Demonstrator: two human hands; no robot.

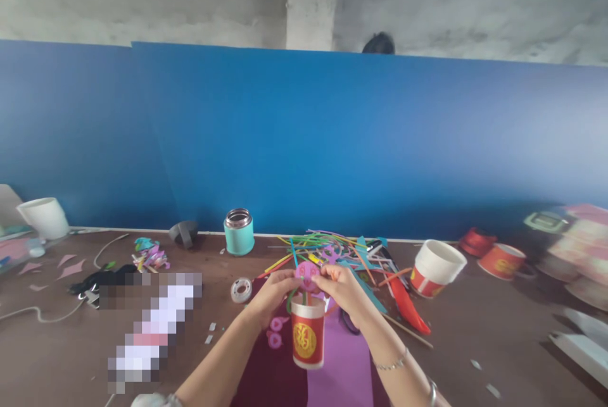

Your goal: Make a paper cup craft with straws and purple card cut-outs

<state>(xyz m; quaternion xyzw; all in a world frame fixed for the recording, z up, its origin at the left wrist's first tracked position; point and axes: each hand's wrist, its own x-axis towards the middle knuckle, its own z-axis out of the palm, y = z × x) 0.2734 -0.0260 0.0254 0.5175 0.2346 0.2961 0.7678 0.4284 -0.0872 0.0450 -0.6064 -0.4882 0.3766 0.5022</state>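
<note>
A round pink paper cutout [308, 273] with small face-like markings is pinched at its left edge by my left hand [280, 287] and at its right edge by my right hand [339, 290]. Right below it is a red and white paper cup [308, 337] with a gold emblem, upright. Thin green and orange strips rise from the cup's mouth towards the cutout; whether they are attached to it, I cannot tell. Two small pink cutouts [275, 332] lie left of the cup. Under the cup are dark red and purple sheets [349, 356].
Behind my hands spreads a pile of coloured strips [304, 239]. A tape roll [241, 290] and a turquoise jar [239, 233] stand to the left. On the right are stacked paper cups [434, 268], a red pouch-like item [408, 309] and a thin stick [413, 332]. A blue partition [285, 141] rises behind.
</note>
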